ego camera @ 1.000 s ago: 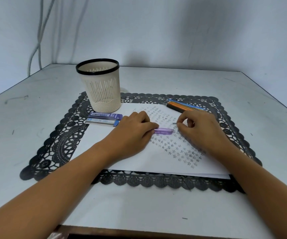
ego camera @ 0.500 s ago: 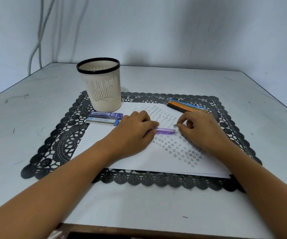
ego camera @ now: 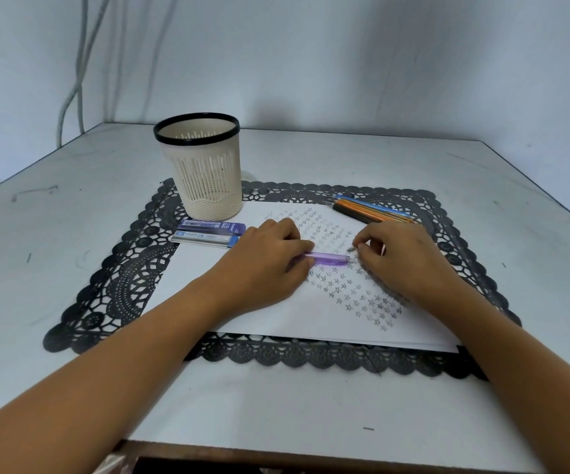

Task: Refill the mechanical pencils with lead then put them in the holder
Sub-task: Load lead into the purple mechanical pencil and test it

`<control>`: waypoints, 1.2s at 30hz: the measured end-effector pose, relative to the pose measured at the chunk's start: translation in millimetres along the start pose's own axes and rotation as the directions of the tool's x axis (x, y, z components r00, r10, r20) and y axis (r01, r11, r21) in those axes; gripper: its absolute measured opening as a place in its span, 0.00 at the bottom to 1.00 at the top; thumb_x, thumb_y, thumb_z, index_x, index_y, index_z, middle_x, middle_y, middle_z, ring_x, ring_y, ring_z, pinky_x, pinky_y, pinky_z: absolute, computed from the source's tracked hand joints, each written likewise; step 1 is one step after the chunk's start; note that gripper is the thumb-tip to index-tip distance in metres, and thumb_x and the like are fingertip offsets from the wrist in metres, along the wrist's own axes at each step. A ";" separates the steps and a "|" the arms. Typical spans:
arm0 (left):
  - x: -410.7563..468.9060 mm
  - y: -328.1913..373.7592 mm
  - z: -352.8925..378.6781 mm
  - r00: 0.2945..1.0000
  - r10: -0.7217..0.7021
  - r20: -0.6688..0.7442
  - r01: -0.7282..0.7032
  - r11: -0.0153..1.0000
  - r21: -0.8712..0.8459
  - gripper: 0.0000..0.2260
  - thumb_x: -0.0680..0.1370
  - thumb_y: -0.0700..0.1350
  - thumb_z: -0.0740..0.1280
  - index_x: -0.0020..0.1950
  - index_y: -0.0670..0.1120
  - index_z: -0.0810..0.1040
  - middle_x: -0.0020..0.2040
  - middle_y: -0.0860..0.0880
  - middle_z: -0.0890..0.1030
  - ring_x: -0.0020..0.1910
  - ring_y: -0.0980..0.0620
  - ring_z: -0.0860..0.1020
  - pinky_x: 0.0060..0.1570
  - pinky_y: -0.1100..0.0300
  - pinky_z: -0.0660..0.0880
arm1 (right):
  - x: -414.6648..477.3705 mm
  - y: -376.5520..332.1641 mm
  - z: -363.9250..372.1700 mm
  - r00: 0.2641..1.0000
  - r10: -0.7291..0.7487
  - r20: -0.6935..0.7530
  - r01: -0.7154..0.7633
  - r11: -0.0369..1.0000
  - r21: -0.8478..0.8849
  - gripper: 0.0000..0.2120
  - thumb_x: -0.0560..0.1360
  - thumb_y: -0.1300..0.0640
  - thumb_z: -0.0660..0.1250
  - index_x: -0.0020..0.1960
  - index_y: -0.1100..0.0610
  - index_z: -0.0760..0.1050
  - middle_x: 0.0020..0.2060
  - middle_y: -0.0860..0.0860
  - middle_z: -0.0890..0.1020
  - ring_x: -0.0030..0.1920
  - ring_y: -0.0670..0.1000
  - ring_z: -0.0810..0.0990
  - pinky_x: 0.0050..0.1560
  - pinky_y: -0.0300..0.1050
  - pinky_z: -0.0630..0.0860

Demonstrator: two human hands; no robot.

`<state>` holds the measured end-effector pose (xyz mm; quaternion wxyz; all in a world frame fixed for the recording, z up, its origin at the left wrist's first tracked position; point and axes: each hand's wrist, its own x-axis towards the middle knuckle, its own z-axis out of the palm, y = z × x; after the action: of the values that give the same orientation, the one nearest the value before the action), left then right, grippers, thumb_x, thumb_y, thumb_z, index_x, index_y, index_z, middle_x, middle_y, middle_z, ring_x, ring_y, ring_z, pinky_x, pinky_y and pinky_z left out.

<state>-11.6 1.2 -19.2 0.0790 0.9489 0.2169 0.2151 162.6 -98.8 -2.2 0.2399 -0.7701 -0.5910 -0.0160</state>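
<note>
A purple mechanical pencil (ego camera: 328, 259) lies flat on the white paper (ego camera: 276, 309). My left hand (ego camera: 270, 261) grips its left part. My right hand (ego camera: 403, 258) is just beyond the pencil's right end and pinches a small grey piece (ego camera: 351, 249) between thumb and forefinger. Two lead cases (ego camera: 208, 234), one purple and one blue, lie left of my left hand. The cream slotted holder (ego camera: 201, 165) with a black rim stands upright at the back left. Several orange and blue pencils (ego camera: 369, 210) lie at the back right of the mat.
A black lace mat (ego camera: 123, 285) lies under the paper on a white table (ego camera: 54, 234). A wall closes the back, with cables (ego camera: 75, 70) hanging at the left corner. The table's front edge is close below my forearms.
My right fingers have lifted the small grey piece a little up and away from the pencil's right end. My left hand has stayed on the pencil.
</note>
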 end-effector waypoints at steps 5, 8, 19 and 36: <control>0.2 -0.5 0.0 1.000 0.008 -0.014 -0.008 1.000 0.002 0.12 0.77 0.48 0.63 0.56 0.45 0.79 0.45 0.48 0.75 0.44 0.47 0.73 0.45 0.51 0.71 | 0.3 -0.4 0.0 1.000 0.014 -0.011 -0.014 1.000 0.024 0.10 0.76 0.58 0.61 0.51 0.57 0.80 0.45 0.50 0.82 0.42 0.45 0.74 0.46 0.39 0.68; 0.4 0.0 0.6 0.999 0.018 -0.029 -0.017 1.000 0.014 0.12 0.77 0.48 0.63 0.56 0.45 0.80 0.44 0.48 0.75 0.45 0.47 0.73 0.44 0.52 0.70 | -0.4 -2.0 -1.2 0.999 0.022 -0.024 -0.021 0.999 0.028 0.10 0.77 0.58 0.61 0.51 0.58 0.80 0.45 0.50 0.82 0.43 0.47 0.75 0.47 0.41 0.69; 9.9 -0.8 -32.3 0.999 -0.040 -0.030 0.039 0.999 -0.022 0.16 0.79 0.51 0.60 0.64 0.47 0.75 0.55 0.47 0.76 0.54 0.50 0.73 0.53 0.55 0.69 | -4.1 -5.8 -4.7 0.992 0.052 -0.115 -0.042 0.996 0.085 0.10 0.77 0.58 0.61 0.49 0.59 0.81 0.40 0.51 0.82 0.39 0.48 0.77 0.42 0.41 0.73; -44.2 -62.6 -55.3 0.973 -0.227 0.047 0.224 0.972 0.075 0.11 0.76 0.40 0.64 0.57 0.41 0.78 0.52 0.45 0.76 0.50 0.49 0.74 0.50 0.60 0.69 | -2.5 -10.0 -4.5 0.992 0.042 -0.118 -0.036 0.998 0.055 0.10 0.77 0.56 0.62 0.51 0.57 0.80 0.43 0.51 0.81 0.40 0.47 0.75 0.45 0.38 0.67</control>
<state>-95.6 40.5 -1.4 0.0762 0.9259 0.3283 0.1708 153.8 -100.9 4.5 0.2950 -0.7727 -0.5606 -0.0416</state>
